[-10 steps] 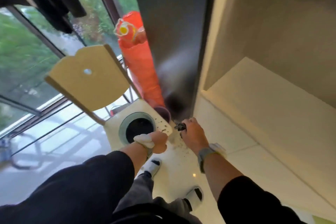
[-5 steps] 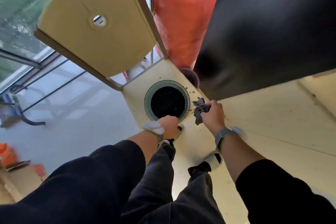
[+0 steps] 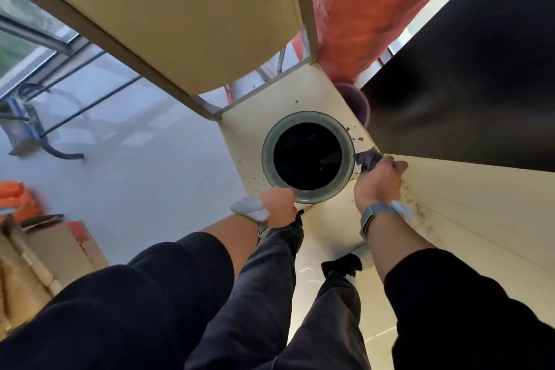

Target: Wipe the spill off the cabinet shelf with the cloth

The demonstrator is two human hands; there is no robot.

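Observation:
A cream cabinet shelf (image 3: 327, 225) lies below me, dotted with brown crumbs of spill (image 3: 359, 139) near its right edge and more specks (image 3: 416, 207) along the side panel. My right hand (image 3: 378, 182) grips a crumpled grey cloth (image 3: 368, 159) and presses it on the shelf beside a round bin opening (image 3: 307, 156). My left hand (image 3: 279, 206) is curled at the front rim of that opening; what its fingers hold is hidden.
A dark panel (image 3: 465, 99) rises at the right, with an orange sack (image 3: 360, 9) and a purple cup (image 3: 356, 102) behind the shelf. A cream scalloped board (image 3: 180, 24) stands at the left. Cardboard boxes (image 3: 45, 249) sit on the grey floor.
The view has tilted down and closer. My right hand has carried the cloth along the shelf's right edge, further back beside the bin opening. My left hand stays at the rim.

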